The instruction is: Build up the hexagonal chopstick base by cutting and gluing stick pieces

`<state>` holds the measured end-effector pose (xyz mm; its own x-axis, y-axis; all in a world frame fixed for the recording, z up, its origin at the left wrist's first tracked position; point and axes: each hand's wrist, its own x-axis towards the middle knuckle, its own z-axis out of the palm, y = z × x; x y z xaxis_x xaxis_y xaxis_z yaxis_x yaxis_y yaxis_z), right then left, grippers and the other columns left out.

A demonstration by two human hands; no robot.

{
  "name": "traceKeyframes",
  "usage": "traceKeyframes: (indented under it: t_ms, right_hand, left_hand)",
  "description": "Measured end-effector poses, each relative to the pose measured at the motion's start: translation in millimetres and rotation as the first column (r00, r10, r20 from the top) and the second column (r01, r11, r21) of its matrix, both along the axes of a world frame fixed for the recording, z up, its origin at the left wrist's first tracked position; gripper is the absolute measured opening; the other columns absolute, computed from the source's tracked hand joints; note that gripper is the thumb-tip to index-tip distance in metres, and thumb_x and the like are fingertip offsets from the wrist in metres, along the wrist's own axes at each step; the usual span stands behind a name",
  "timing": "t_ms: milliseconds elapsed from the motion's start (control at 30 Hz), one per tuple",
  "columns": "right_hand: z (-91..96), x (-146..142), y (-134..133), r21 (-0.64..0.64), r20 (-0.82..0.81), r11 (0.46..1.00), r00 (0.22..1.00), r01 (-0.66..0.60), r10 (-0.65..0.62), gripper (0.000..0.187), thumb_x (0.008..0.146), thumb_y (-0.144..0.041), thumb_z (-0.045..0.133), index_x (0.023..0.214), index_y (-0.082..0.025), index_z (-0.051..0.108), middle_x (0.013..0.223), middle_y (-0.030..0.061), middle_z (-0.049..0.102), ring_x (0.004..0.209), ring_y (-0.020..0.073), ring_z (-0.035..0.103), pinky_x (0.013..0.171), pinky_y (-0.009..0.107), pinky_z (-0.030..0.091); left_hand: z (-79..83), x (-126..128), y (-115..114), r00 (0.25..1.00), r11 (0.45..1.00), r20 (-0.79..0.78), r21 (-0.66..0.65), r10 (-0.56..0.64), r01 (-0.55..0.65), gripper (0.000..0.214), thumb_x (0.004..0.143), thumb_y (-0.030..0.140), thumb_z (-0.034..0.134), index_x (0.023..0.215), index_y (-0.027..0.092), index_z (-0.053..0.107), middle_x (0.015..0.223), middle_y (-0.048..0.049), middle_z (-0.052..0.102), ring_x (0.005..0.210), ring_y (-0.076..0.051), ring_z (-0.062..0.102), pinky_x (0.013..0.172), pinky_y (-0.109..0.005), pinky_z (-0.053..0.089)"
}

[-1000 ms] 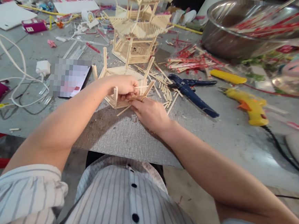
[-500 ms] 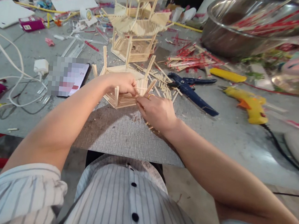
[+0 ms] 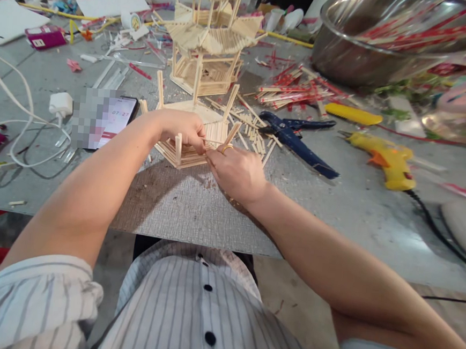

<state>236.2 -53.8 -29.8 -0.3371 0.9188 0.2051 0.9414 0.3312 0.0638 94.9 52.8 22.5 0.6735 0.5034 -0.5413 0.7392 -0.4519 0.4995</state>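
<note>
A small open frame of wooden sticks [image 3: 188,133], with upright posts at its corners, sits on a grey mat [image 3: 190,203] in front of me. My left hand [image 3: 182,127] rests on top of it, fingers curled around its front side. My right hand [image 3: 237,172], a ring on one finger, pinches a thin wooden stick [image 3: 215,142] against the frame's front right corner. Both hands meet at that corner. Behind the frame stands a tall multi-tier stick pagoda [image 3: 211,38].
Loose cut sticks [image 3: 256,133] lie right of the frame, then blue cutters [image 3: 296,136] and a yellow glue gun [image 3: 383,157] with its black cord. A steel bowl [image 3: 358,60] of red-wrapped sticks stands at the back right. A phone [image 3: 108,119], charger and white cable lie left.
My right hand has lifted from the frame's lower front edge to its right corner; the loose stick that lay slanted under the frame is gone from there. My left hand stays on the frame.
</note>
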Motion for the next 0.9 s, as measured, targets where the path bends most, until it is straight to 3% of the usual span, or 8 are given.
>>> traceKeyframes:
  t_ms: [100,333,567,700,900]
  right_hand:
    - [0.7,-1,0,-0.019,-0.025,1.0,1.0,0.001,-0.002,0.032,0.088,-0.018,0.035,0.094,-0.015,0.066,0.079,0.0107,0.065,0.064,0.016,0.055,0.05,0.029,0.024]
    - [2.5,-2,0,-0.039,0.004,0.999,1.0,0.002,-0.001,0.032,0.089,-0.018,0.034,0.095,-0.017,0.065,0.082,0.0105,0.065,0.068,0.0174,0.057,0.05,0.029,0.025]
    - [-2.2,-1,2,-0.01,-0.029,1.0,0.999,-0.016,0.016,0.031,0.09,-0.02,0.035,0.097,-0.017,0.065,0.085,0.0092,0.066,0.067,0.0165,0.056,0.05,0.029,0.025]
    - [1.0,6,4,-0.05,-0.137,0.998,0.99,-0.036,0.029,0.031,0.089,-0.026,0.038,0.102,-0.019,0.066,0.086,0.0076,0.068,0.069,0.016,0.057,0.054,0.027,0.03]
    - [14.5,32,13,-0.105,-0.388,0.994,0.919,0.027,-0.066,0.019,0.079,-0.028,0.054,0.082,-0.018,0.07,0.074,0.0036,0.068,0.065,0.0139,0.056,0.06,0.026,0.034]
  left_hand:
    - [0.3,-3,2,1.0,0.998,0.004,-0.054,-0.014,0.014,0.024,0.071,0.034,0.057,0.08,0.012,0.062,0.057,0.0019,0.049,0.059,-0.01,0.04,0.06,-0.025,0.03]
    - [3.6,-5,3,0.999,0.995,-0.016,-0.099,-0.033,0.031,0.024,0.071,0.036,0.061,0.062,0.016,0.054,0.048,0.0041,0.042,0.051,-0.007,0.032,0.054,-0.025,0.024]
    - [1.2,-6,5,0.997,0.997,-0.025,-0.04,-0.072,0.071,0.023,0.069,0.036,0.062,0.072,0.013,0.061,0.048,0.0054,0.047,0.057,-0.008,0.036,0.058,-0.021,0.026]
    - [1.6,-5,4,0.997,0.996,-0.017,0.032,-0.079,0.08,0.02,0.068,0.035,0.062,0.073,0.016,0.064,0.05,0.0058,0.051,0.057,-0.008,0.038,0.057,-0.021,0.027]
    - [2.5,-3,5,0.998,0.999,-0.041,-0.003,-0.048,0.048,0.028,0.062,0.041,0.066,0.076,0.017,0.069,0.051,0.0037,0.053,0.056,-0.01,0.044,0.057,-0.022,0.029]
